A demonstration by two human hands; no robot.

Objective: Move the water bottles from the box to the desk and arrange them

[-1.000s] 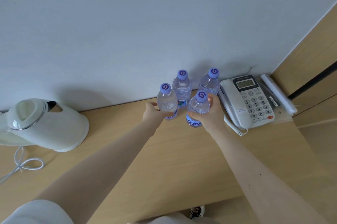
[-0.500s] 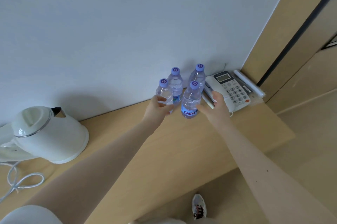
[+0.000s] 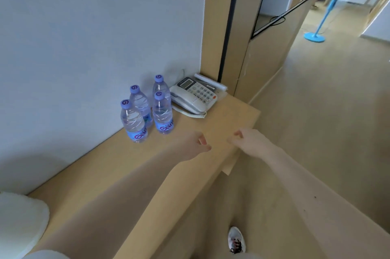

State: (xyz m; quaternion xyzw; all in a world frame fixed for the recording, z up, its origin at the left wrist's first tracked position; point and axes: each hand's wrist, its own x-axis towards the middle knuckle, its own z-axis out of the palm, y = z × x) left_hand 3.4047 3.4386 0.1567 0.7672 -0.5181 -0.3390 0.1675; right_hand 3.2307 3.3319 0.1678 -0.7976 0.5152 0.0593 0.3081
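Note:
Several clear water bottles with purple caps stand upright in a tight cluster on the wooden desk (image 3: 118,174), close to the wall. The front left bottle (image 3: 133,121) and the front right bottle (image 3: 162,114) show purple labels; two more (image 3: 139,102) (image 3: 160,84) stand behind them. My left hand (image 3: 193,146) hovers over the desk to the right of the bottles, fingers loosely curled, holding nothing. My right hand (image 3: 249,141) hangs near the desk's right end, also loosely curled and empty. No box is in view.
A white telephone (image 3: 195,95) with a coiled cord sits right of the bottles, by a white strip against the wooden panel. A white kettle's edge (image 3: 21,220) shows at lower left. A blue fan stand (image 3: 315,35) is on the floor far right. My shoe (image 3: 236,239) is below.
Both hands have let go of the front bottles and drawn back to the right. The view has swung right, showing the floor and corridor.

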